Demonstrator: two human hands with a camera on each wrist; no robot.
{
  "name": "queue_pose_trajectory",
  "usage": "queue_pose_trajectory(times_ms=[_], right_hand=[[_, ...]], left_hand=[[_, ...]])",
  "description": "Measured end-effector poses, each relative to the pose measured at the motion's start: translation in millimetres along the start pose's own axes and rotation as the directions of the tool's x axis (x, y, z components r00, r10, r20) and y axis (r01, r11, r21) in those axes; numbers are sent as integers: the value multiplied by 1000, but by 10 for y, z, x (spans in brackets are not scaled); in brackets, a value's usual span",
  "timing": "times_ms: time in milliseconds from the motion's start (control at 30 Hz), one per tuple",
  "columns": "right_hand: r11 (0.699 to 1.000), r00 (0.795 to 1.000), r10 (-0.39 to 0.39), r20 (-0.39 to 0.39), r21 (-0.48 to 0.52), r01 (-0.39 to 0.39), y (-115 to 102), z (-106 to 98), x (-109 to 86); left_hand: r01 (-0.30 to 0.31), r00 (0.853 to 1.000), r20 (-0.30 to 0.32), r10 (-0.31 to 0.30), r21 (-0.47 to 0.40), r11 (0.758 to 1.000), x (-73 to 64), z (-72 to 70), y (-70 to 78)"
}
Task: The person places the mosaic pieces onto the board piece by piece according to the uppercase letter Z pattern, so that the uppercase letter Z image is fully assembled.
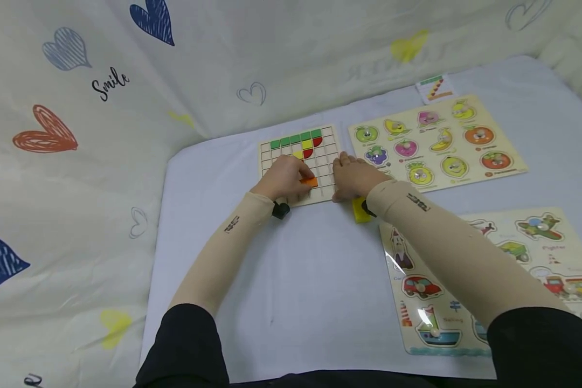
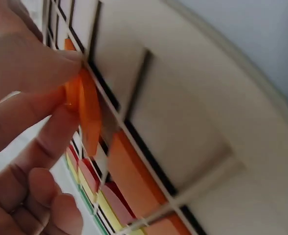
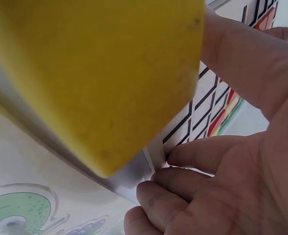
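Observation:
My left hand (image 1: 283, 177) pinches an orange tile (image 2: 89, 112) between thumb and fingertips, tilted against the grid lines of a pale gridded board (image 1: 327, 144). Other orange tiles (image 2: 134, 171) lie in the grid beside it. Farther up the board are a row of green tiles (image 1: 293, 139), yellow squares (image 1: 306, 144) and rounded red pieces (image 1: 317, 141). On the board's right side rests my right hand (image 1: 356, 175), its fingertips touching the edge and the thumb near the front corner. A yellow block (image 1: 361, 211) sits below the right wrist, looming large in the right wrist view.
A fruit puzzle board (image 1: 402, 175) lies right of the gridded board, with a small pattern card (image 1: 435, 89) behind it. A vehicle puzzle board (image 1: 397, 323) is at the front right, partly under the right forearm. White cloth (image 1: 291, 302) covers the table.

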State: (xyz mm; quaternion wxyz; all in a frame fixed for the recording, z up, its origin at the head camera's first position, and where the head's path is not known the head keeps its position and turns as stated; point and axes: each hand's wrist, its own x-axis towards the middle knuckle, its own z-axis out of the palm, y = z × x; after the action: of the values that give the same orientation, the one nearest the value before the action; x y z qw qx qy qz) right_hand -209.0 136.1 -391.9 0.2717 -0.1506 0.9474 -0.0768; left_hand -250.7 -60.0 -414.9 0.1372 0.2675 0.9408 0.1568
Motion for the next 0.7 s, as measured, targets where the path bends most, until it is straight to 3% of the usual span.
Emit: queue_pose_trajectory(times_ms=[333,533,700], right_hand=[[1000,1000,6,6,-10,-6,-12,6,42],[1000,1000,5,13,-14,-5,-14,15,61],[1000,1000,5,17,-19,-5,-1,5,68]], left_hand=[[19,999,44,-20,22,1000,11,-14,89],[20,1000,-17,-20,-16,1000,-47,56,62],[4,997,-73,-4,0,1000,-174,77,-3]])
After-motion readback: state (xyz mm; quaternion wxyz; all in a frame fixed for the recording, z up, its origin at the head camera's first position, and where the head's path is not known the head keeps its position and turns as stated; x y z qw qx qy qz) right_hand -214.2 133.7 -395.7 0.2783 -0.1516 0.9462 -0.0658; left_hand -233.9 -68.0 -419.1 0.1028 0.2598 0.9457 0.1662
